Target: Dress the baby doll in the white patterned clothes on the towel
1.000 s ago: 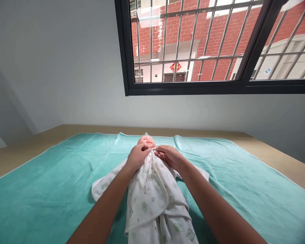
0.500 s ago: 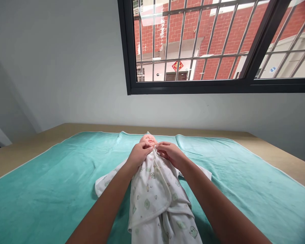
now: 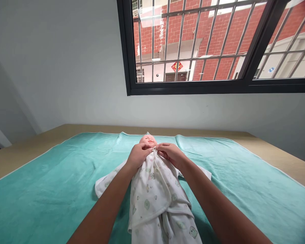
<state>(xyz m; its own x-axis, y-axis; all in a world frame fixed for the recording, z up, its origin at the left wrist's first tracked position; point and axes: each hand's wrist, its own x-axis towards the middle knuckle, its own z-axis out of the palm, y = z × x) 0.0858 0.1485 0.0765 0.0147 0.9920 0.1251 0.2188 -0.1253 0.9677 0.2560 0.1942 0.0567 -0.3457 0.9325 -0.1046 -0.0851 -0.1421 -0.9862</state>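
Observation:
A baby doll [image 3: 147,139] lies on its back on a teal blanket [image 3: 48,179], its head pointing away from me. It wears a white garment [image 3: 155,193] printed with small green figures. My left hand [image 3: 138,155] and my right hand [image 3: 169,154] meet at the doll's neck. Both pinch the garment's collar edges together just under the chin. The doll's body and arms are hidden under the cloth and my forearms.
The blanket covers a wide tan surface [image 3: 274,152] that runs to a grey wall. A dark-framed barred window [image 3: 193,44] is above, with a red brick building outside.
My hands stay pinched at the collar under the doll's chin. The view has shifted slightly; the garment edges sit a little closer together than one second ago.

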